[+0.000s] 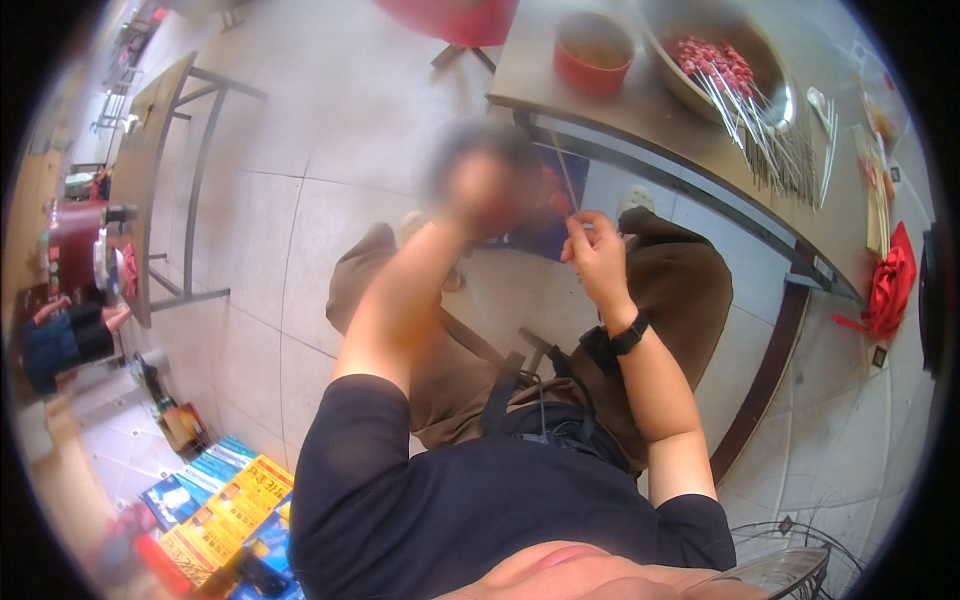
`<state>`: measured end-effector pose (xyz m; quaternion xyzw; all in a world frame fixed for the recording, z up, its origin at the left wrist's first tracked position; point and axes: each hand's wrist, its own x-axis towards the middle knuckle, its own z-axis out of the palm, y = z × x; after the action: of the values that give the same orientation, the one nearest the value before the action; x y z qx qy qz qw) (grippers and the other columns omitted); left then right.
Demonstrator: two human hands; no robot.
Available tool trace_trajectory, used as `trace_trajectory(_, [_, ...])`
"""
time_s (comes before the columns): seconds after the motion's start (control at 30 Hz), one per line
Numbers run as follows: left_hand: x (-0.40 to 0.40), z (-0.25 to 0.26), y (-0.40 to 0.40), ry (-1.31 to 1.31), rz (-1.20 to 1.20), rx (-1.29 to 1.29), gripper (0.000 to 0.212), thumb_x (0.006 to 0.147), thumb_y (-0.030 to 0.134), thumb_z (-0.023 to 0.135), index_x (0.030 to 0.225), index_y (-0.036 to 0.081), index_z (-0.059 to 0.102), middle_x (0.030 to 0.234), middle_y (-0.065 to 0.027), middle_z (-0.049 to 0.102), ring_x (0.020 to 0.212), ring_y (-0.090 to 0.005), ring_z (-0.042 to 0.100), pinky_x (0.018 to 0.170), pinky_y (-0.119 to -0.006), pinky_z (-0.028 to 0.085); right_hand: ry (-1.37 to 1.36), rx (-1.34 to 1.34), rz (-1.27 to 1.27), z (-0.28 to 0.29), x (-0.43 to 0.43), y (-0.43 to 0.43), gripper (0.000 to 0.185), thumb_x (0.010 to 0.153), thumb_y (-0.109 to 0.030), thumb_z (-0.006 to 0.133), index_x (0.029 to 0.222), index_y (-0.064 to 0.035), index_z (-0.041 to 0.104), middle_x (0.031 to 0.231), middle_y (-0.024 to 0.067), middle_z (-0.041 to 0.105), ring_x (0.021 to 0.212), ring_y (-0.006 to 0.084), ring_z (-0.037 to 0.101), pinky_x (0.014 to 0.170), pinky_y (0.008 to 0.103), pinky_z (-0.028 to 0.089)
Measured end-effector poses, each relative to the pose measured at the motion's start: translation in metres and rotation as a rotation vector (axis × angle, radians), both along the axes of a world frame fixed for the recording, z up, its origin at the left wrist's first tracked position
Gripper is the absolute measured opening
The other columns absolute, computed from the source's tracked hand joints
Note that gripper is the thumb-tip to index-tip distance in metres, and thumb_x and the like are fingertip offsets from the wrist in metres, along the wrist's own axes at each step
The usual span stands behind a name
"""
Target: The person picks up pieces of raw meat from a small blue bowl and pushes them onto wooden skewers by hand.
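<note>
My right hand (pixel 598 251), with a black band at the wrist, pinches a thin skewer (pixel 564 169) between thumb and fingers. The skewer points up and away from me, towards the table edge. To its left, my left hand (pixel 484 187) is heavily blurred, with a dark patch above it and a reddish one beside it. Whether it holds anything cannot be made out. Up on the table, a large metal basin (pixel 675 75) carries skewered pieces of red meat (pixel 712 64), their metal skewers (pixel 750 127) sticking out over the rim. A red round container (pixel 592 71) stands beside it.
The table (pixel 637 124) runs along the upper right. A dark blue printed item (pixel 577 169) lies below my hands. Red plastic bag (pixel 892 281) at right; yellow boxes (pixel 232 517) at lower left. Another table (pixel 154 157) stands left, with a person (pixel 71 337) nearby.
</note>
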<state>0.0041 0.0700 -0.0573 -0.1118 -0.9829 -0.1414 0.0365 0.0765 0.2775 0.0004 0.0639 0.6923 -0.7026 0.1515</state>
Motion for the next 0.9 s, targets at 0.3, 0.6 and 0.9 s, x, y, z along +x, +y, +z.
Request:
trace_trajectory(0.3, [-0.014,-0.009,-0.036,-0.334,0.294,0.327,0.023,0.079,0.022,0.063,0.087,0.001,0.064,0.088,-0.0161,0.065,0.085,-0.0262,0.062,0.073,-0.036,0.050,0.040,0.008,0.042,0.002,0.000,-0.002,0.014,0.091,-0.015,0.055,0.095,-0.0009,0.055,0.057,0.0011,0.055,0.045,0.0041,0.044,0.041,0.0202,0.031])
trace_trajectory(0.6, [0.020,0.100,-0.025,-0.886,-0.251,2.248,0.019,0.090,0.007,0.050,0.108,0.000,0.054,0.111,-0.0164,0.060,0.100,-0.0222,0.060,0.089,-0.031,0.049,-0.027,0.008,0.063,0.010,0.003,-0.005,0.013,0.092,-0.014,0.054,0.096,-0.0009,0.054,0.059,0.0030,0.056,0.044,0.0054,0.044,0.040,0.0205,0.032])
trace_trajectory(0.9, [0.014,0.083,-0.036,0.105,-0.296,0.516,0.022,0.090,0.014,0.057,0.107,0.000,0.052,0.109,-0.0158,0.060,0.099,-0.0213,0.061,0.086,-0.028,0.052,0.005,-0.024,0.146,0.009,0.005,-0.007,0.011,0.092,-0.011,0.053,0.096,-0.0009,0.053,0.061,0.0051,0.058,0.043,0.0054,0.043,0.040,0.0190,0.031])
